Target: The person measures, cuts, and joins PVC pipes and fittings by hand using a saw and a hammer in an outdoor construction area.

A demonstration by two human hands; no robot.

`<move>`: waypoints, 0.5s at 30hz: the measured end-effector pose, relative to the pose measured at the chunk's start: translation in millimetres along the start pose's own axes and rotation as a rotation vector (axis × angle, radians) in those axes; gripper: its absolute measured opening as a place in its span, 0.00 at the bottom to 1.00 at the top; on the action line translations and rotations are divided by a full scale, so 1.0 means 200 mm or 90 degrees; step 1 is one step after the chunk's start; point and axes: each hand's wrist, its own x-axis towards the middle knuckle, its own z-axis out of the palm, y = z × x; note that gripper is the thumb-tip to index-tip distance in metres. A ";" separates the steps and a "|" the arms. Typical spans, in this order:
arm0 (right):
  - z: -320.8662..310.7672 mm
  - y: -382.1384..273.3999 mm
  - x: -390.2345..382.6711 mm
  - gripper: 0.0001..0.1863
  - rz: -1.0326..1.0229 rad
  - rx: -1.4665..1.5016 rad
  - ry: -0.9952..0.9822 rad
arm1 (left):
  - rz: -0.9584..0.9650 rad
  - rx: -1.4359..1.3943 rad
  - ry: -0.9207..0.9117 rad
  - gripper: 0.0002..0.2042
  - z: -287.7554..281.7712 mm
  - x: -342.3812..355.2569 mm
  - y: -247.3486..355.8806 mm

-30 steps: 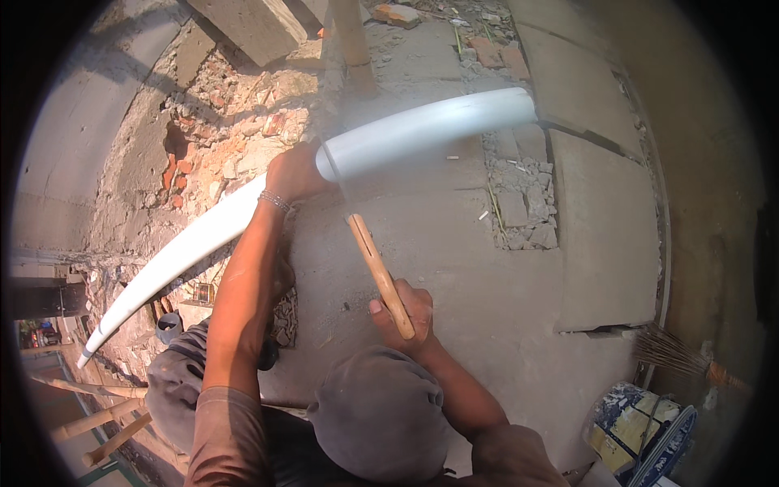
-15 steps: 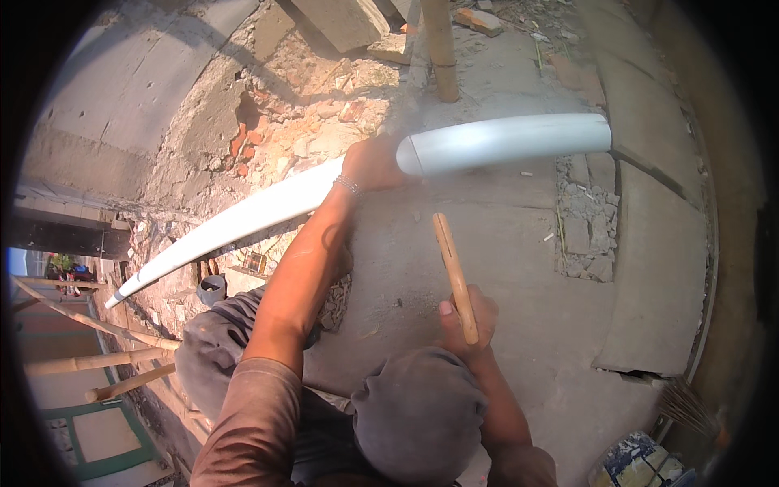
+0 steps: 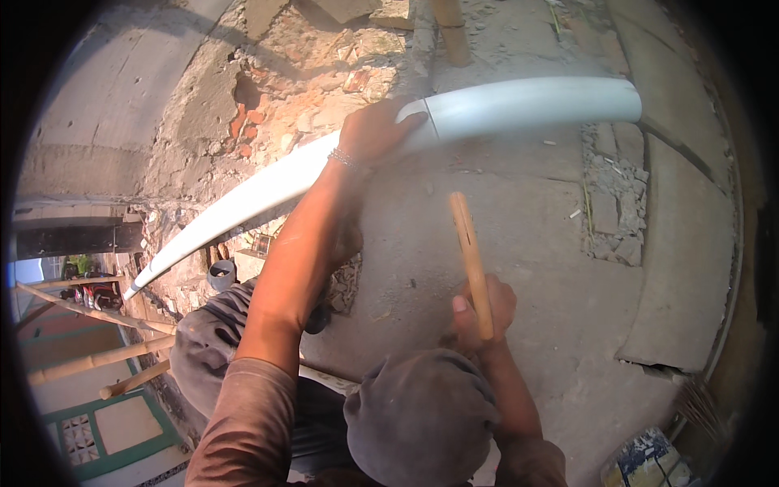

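Note:
A long white plastic pipe (image 3: 531, 107) runs from the far right down to the left and looks curved in this view. A thin dark line circles it just right of my left hand (image 3: 380, 131). That hand is wrapped over the pipe from above, with the thumb lying along it and the other fingers mostly hidden. My right hand (image 3: 492, 310), nearer to me and lower right, grips a light wooden stick (image 3: 471, 256) that has a narrow slit along its upper part. The stick points away from me, apart from the pipe.
Broken brick and rubble (image 3: 324, 85) lie beyond the pipe at left. A bamboo post (image 3: 451, 36) stands at the far side. Concrete slabs (image 3: 686, 268) line the right. A short grey pipe piece (image 3: 221, 276) sits near my left knee (image 3: 213, 345). Bamboo poles (image 3: 101, 357) jut in at left.
The pipe's right end has shifted up and right in view, and my left thumb now shows on the pipe. My right hand and the stick appear slightly farther right.

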 end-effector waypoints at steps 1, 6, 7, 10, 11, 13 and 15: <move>0.00 0.01 0.00 0.12 -0.011 0.001 0.005 | -0.014 0.006 -0.004 0.28 0.00 0.00 0.01; -0.01 0.01 0.02 0.12 -0.021 0.025 0.009 | -0.049 0.028 -0.007 0.28 -0.01 0.02 0.03; -0.02 0.00 0.03 0.12 -0.018 0.020 0.000 | -0.056 0.026 -0.011 0.28 -0.01 0.02 0.03; -0.02 0.01 0.03 0.12 -0.033 0.012 -0.001 | -0.063 0.013 -0.014 0.30 -0.02 0.03 0.02; -0.01 0.01 0.02 0.12 -0.042 0.012 0.000 | -0.069 0.024 -0.023 0.30 -0.01 0.03 0.01; -0.01 0.02 0.01 0.13 -0.021 0.020 -0.003 | -0.077 0.046 -0.041 0.32 -0.01 0.03 0.00; -0.01 0.02 0.00 0.14 -0.016 0.019 0.000 | -0.077 0.054 -0.040 0.32 0.00 0.03 0.01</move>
